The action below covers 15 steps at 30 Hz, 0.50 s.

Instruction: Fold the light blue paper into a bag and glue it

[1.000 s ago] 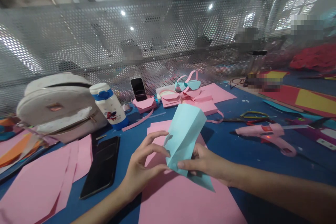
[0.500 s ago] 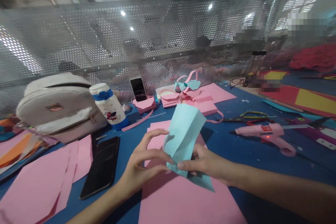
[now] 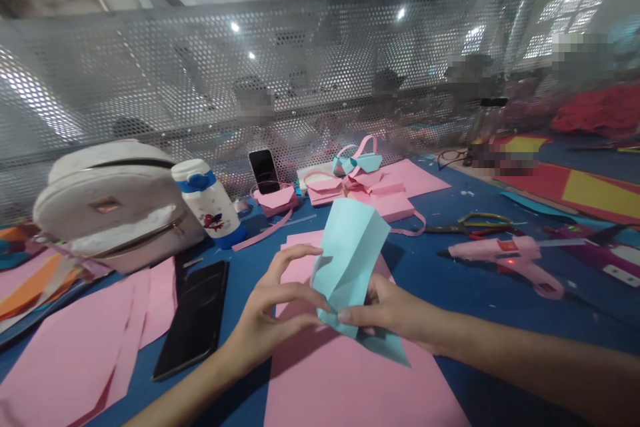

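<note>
A folded sheet of light blue paper (image 3: 350, 253) is held up, tilted, above the pink paper (image 3: 360, 387) on the table. My left hand (image 3: 280, 303) pinches its lower left edge between thumb and fingers, with the index fingertip against its side. My right hand (image 3: 387, 310) grips the lower right part, thumb in front and the other fingers mostly hidden behind. One flap of the blue paper hangs down below the right hand. Past the right forearm lies a pink glue gun (image 3: 505, 253) with a red light on it.
At left are pink sheets (image 3: 75, 340), a black phone (image 3: 193, 320), a bottle (image 3: 209, 203) and a white backpack (image 3: 120, 200). Small pink paper bags (image 3: 275, 199) and an upright phone (image 3: 264, 170) stand at the back before a perforated metal panel (image 3: 310, 60). Scissors (image 3: 480, 221) lie at right.
Almost nothing differs. The top of the blue paper has shifted very slightly to the left; both hands keep the same hold.
</note>
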Each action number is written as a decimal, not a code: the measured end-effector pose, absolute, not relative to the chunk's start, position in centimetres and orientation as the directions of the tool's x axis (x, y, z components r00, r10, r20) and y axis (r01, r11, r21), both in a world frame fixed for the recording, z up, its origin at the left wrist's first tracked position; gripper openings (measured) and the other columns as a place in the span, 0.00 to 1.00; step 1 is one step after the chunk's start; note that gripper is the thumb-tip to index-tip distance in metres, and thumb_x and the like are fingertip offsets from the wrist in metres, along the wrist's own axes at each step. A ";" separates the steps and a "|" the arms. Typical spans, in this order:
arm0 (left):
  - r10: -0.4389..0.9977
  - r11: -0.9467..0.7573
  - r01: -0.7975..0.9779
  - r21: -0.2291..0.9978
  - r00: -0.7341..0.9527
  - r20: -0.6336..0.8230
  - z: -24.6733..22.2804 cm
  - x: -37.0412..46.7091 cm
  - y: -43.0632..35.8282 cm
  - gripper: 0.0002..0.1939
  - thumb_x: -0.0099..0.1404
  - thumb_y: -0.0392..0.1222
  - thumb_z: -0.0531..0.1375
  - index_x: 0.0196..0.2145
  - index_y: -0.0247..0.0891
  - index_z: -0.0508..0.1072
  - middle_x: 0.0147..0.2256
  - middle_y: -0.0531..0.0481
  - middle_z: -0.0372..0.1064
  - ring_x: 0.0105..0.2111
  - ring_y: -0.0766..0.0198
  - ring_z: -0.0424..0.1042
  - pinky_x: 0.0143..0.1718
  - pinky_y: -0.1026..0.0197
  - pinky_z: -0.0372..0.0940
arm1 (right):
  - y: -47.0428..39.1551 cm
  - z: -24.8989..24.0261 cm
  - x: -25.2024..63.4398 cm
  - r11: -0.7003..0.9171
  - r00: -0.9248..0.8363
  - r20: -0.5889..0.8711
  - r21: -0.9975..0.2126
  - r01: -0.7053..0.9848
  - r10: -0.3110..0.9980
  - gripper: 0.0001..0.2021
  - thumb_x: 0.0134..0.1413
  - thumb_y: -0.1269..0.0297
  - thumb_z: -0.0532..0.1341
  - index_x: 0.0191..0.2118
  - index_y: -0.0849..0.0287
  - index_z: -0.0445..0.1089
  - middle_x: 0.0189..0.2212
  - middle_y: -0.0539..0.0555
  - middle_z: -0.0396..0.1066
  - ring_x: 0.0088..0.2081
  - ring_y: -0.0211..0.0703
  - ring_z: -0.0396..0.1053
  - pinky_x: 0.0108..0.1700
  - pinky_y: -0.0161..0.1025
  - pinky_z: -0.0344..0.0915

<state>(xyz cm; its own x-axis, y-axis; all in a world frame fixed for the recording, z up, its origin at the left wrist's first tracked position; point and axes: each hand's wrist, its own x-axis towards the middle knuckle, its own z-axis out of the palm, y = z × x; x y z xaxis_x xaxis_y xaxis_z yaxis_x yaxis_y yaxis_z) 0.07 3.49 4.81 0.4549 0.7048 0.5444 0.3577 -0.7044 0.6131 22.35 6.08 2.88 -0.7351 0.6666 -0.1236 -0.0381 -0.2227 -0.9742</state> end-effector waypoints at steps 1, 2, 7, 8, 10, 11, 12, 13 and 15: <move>0.707 -0.702 0.363 0.612 0.455 0.542 4.9 0.0 3.5 0.02 0.62 0.42 0.67 0.34 0.45 0.80 0.58 0.46 0.60 0.60 0.46 0.57 0.60 0.44 0.54 | 6.1 2.9 22.3 -0.223 -0.734 -0.123 -0.974 -0.040 0.667 0.19 0.48 0.55 0.70 0.43 0.62 0.75 0.26 0.48 0.66 0.23 0.30 0.54 0.25 0.30 0.50; 0.709 -0.701 0.370 0.610 0.454 0.539 4.9 0.0 3.5 0.02 0.62 0.42 0.67 0.34 0.45 0.80 0.58 0.45 0.60 0.60 0.46 0.58 0.60 0.43 0.54 | 6.1 2.9 22.4 -0.223 -0.734 -0.120 -0.974 -0.044 0.668 0.20 0.48 0.55 0.70 0.44 0.62 0.75 0.26 0.48 0.66 0.23 0.30 0.54 0.25 0.30 0.50; 0.708 -0.704 0.385 0.597 0.452 0.543 5.2 0.0 3.6 0.02 0.62 0.43 0.67 0.34 0.45 0.80 0.58 0.45 0.61 0.59 0.45 0.58 0.60 0.41 0.54 | 6.0 3.0 22.4 -0.230 -0.733 -0.123 -0.972 -0.047 0.668 0.21 0.47 0.55 0.70 0.45 0.62 0.74 0.25 0.48 0.65 0.23 0.31 0.54 0.24 0.31 0.49; 0.710 -0.701 0.385 0.600 0.451 0.541 5.2 -0.1 3.7 0.03 0.62 0.43 0.67 0.35 0.45 0.80 0.58 0.45 0.61 0.60 0.45 0.58 0.60 0.41 0.54 | 6.0 3.1 22.4 -0.231 -0.734 -0.127 -0.972 -0.041 0.667 0.21 0.48 0.55 0.70 0.45 0.62 0.74 0.25 0.48 0.65 0.23 0.30 0.53 0.24 0.31 0.49; 0.716 -0.695 0.388 0.605 0.449 0.534 5.2 -0.1 3.7 0.03 0.62 0.44 0.67 0.35 0.45 0.80 0.58 0.45 0.60 0.60 0.45 0.57 0.61 0.40 0.53 | 6.0 3.2 22.4 -0.231 -0.740 -0.127 -0.972 -0.040 0.661 0.21 0.48 0.55 0.70 0.46 0.62 0.74 0.25 0.48 0.64 0.23 0.30 0.53 0.24 0.31 0.49; 0.719 -0.692 0.391 0.607 0.448 0.530 5.2 -0.2 3.7 0.04 0.62 0.45 0.66 0.35 0.45 0.80 0.58 0.45 0.60 0.60 0.45 0.57 0.61 0.40 0.53 | 6.0 3.3 22.4 -0.233 -0.744 -0.125 -0.971 -0.042 0.657 0.22 0.48 0.55 0.70 0.47 0.62 0.74 0.25 0.47 0.64 0.23 0.30 0.53 0.24 0.31 0.49; 0.721 -0.690 0.395 0.607 0.449 0.528 5.2 -0.2 3.7 0.04 0.62 0.45 0.66 0.35 0.45 0.79 0.58 0.45 0.60 0.60 0.45 0.57 0.61 0.40 0.53 | 6.0 3.4 22.4 -0.235 -0.746 -0.124 -0.971 -0.045 0.654 0.22 0.48 0.55 0.70 0.48 0.61 0.74 0.25 0.47 0.64 0.23 0.30 0.52 0.25 0.31 0.49; 0.722 -0.690 0.398 0.605 0.448 0.528 5.2 -0.2 3.7 0.05 0.62 0.46 0.66 0.35 0.45 0.79 0.58 0.45 0.60 0.60 0.45 0.57 0.61 0.40 0.53 | 6.0 3.4 22.4 -0.237 -0.748 -0.122 -0.970 -0.049 0.653 0.22 0.49 0.56 0.69 0.49 0.60 0.73 0.25 0.47 0.64 0.23 0.30 0.52 0.25 0.31 0.49; 0.723 -0.689 0.403 0.603 0.445 0.529 5.2 -0.3 3.7 0.05 0.62 0.46 0.67 0.35 0.45 0.79 0.58 0.45 0.60 0.60 0.45 0.57 0.61 0.40 0.52 | 6.0 3.6 22.4 -0.237 -0.749 -0.117 -0.970 -0.055 0.652 0.23 0.49 0.56 0.70 0.50 0.60 0.73 0.26 0.47 0.65 0.23 0.30 0.53 0.25 0.31 0.49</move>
